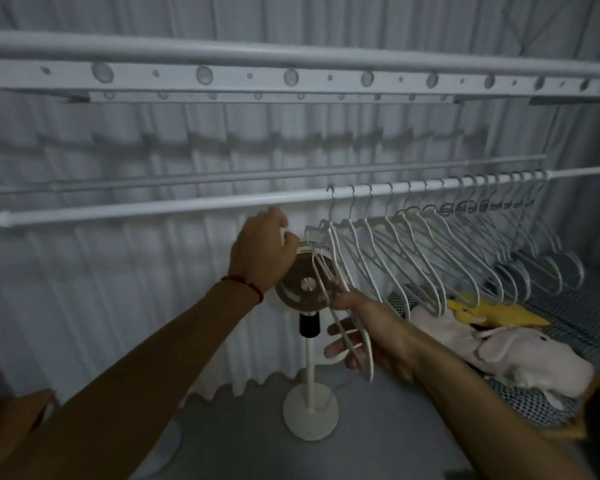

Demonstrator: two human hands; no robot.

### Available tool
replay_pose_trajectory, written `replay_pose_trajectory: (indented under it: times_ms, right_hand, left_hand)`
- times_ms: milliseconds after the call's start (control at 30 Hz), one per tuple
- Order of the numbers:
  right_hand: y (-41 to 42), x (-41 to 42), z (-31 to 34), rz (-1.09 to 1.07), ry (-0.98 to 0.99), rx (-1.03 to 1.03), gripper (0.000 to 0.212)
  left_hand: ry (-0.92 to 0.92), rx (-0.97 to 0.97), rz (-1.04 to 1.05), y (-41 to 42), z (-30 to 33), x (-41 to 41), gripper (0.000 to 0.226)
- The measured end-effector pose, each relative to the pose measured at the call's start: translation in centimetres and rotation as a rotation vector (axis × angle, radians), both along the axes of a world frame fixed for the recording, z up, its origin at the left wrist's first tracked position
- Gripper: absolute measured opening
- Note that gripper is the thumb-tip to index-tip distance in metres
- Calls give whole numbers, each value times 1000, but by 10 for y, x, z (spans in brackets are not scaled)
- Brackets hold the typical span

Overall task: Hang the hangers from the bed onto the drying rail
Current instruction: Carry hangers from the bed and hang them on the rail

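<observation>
A white drying rail [153, 206] runs across the view at mid height. Several white hangers [430, 251] hang on its right half, hooks over the rail. My right hand [364, 337] grips a small bunch of white hangers [352, 336] by their lower ends, below and left of the hung row. My left hand [262, 251] is raised just under the rail, fingers curled round the top of that bunch near the hooks. The hooks themselves are hidden behind my left hand.
A white standing fan [307, 289] stands on the floor right behind my hands, its base [310, 415] below. A perforated upper bar [291, 77] runs overhead. The bed at right carries a pale pink cloth [499, 348] and a yellow item [492, 311]. Curtains hang behind.
</observation>
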State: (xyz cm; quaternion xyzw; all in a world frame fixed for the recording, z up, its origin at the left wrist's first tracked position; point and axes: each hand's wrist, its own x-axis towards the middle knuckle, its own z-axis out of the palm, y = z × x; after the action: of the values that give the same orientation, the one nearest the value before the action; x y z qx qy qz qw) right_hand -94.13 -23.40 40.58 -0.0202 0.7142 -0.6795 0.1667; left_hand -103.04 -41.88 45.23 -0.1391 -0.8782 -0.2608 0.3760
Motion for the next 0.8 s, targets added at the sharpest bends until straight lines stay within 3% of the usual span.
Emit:
replay_pose_trajectory:
  times_ms: [100,233,433,800]
  right_hand:
    - [-7,-23,18,-17,6,36,44]
    - [-15,-56,28,20,-12,58,54]
    - [-24,-69,22,36,-64,87,49]
    - [-29,-59,15,-45,-146,68,30]
  left_hand:
    - [108,-252,79,-23,12,-40,36]
    - [-38,-486,197,-46,19,-69,59]
    - [-143,-483,198,-67,15,-80,73]
    - [-153,-501,179,-75,12,-82,77]
